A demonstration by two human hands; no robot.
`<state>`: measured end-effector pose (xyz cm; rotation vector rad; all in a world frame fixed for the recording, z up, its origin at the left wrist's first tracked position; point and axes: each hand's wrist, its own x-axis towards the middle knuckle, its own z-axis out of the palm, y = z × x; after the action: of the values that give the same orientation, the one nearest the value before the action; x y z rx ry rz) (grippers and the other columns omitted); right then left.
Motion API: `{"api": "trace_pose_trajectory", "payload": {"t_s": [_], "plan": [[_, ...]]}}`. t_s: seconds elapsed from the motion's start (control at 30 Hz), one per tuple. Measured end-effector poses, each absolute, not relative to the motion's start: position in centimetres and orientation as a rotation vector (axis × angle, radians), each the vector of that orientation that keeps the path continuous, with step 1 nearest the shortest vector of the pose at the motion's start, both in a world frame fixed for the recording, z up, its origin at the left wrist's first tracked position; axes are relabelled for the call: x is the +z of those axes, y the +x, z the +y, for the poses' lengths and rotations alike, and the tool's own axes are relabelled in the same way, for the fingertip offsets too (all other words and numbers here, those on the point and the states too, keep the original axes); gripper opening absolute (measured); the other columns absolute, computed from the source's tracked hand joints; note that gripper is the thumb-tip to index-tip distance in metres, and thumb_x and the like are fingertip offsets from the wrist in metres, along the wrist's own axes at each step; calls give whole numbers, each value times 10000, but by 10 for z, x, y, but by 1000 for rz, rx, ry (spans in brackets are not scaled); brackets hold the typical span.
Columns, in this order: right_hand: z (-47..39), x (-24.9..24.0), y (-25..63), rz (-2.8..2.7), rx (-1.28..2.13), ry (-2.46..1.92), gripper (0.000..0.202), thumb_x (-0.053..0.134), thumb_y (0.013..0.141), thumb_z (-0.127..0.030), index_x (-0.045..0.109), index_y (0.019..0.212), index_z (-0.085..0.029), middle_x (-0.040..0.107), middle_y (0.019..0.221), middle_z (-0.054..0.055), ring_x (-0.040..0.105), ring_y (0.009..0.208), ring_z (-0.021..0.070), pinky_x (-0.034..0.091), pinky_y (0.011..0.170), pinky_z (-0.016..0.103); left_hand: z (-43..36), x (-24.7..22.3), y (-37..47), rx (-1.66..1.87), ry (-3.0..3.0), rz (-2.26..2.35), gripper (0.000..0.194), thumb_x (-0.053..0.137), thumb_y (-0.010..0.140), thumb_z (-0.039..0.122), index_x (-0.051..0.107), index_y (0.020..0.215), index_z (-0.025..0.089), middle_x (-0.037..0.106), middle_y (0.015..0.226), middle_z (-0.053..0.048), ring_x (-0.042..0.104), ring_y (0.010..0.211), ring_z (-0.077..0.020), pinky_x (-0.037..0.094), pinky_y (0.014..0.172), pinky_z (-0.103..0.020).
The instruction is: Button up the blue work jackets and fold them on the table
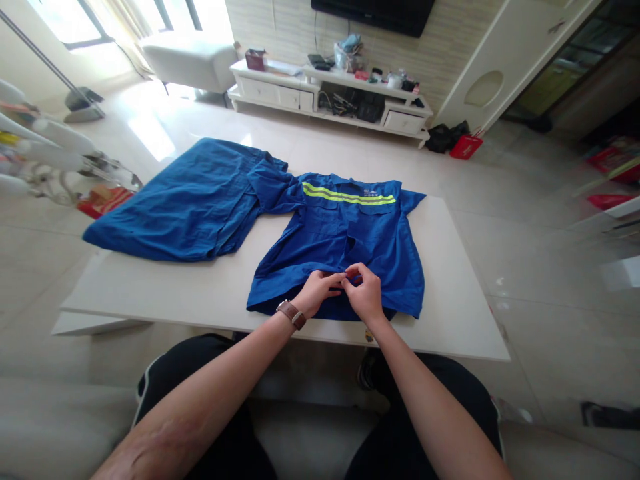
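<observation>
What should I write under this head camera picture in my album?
Left hand and right hand meet at the lower front of a striped blue jacket on a white table.

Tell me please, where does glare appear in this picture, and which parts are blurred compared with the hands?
Head view: the window at upper left is washed out, with bright glare on the floor; head view: the red item near the right edge looks smeared; head view: the left hand, right hand and striped blue jacket look clearer.
</observation>
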<state>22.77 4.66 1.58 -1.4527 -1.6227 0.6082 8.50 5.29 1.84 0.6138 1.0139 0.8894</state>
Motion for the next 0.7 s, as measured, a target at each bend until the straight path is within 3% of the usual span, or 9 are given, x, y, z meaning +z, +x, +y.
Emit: {"api": "trace_pose_trajectory", "payload": {"t_s": [0.2, 0.4, 0.7], "plan": [[49, 10, 219, -1711, 560, -1394, 58, 623, 811, -178, 639, 829, -231, 682, 802, 9, 636, 766, 194, 482, 715, 310, 55, 12, 82, 981, 655, 1078, 237, 841, 705, 311, 754, 765, 99, 749, 861, -127, 676, 821, -187, 520, 778, -297], [55, 10, 215, -1718, 573, -1383, 59, 642, 812, -187, 643, 850, -232, 690, 813, 7, 653, 780, 195, 489, 719, 310, 59, 12, 74, 1060, 552, 1106, 289, 909, 597, 290, 710, 717, 118, 702, 775, -61, 650, 775, -155, 522, 778, -293], [52, 15, 217, -1723, 631, -1388, 72, 639, 812, -199, 646, 876, -229, 703, 842, 18, 664, 812, 203, 503, 735, 312, 60, 15, 71, 1029, 489, 1109, 240, 898, 632, 228, 699, 699, 110, 699, 752, -64, 654, 735, -136, 526, 755, -268]]}}
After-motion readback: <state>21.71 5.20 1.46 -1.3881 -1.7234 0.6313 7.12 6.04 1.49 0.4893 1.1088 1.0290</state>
